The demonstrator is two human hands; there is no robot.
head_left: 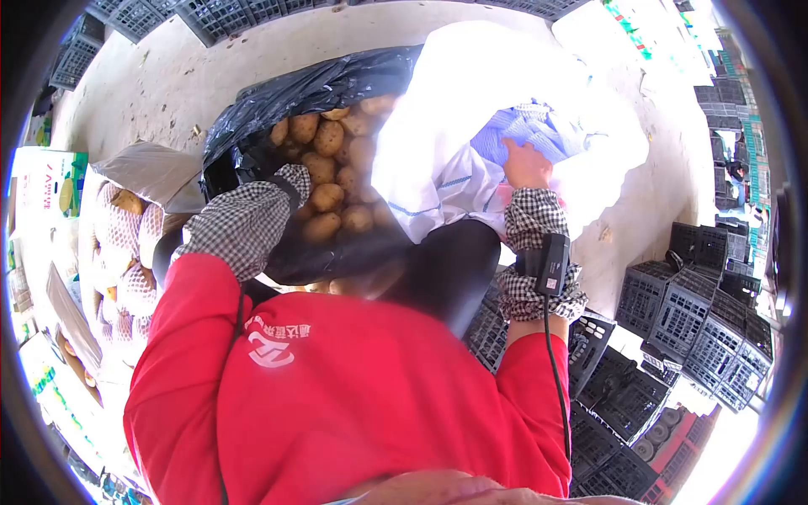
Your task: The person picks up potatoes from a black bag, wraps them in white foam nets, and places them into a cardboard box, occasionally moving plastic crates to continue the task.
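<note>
Beyond my knees, loose potatoes (328,139) fill a container lined with black plastic (337,74). My left hand (296,178) is at the left side of these potatoes, by the edge of the liner. Its fingers are hidden at the end of the checked sleeve. To the right lies a large, overexposed white sack (446,93) with its mouth open. My right hand (528,166) reaches into that mouth, its fingers closing on pale blue, ribbed netting (497,135). The fingertips are partly sunk in the netting.
At left, a carton (50,181) stands by potatoes in white mesh sleeves (122,223) and a grey cover (156,172). Black plastic crates (656,295) are stacked at right, with more crates (215,18) along the back. A cable (555,353) runs along my right arm.
</note>
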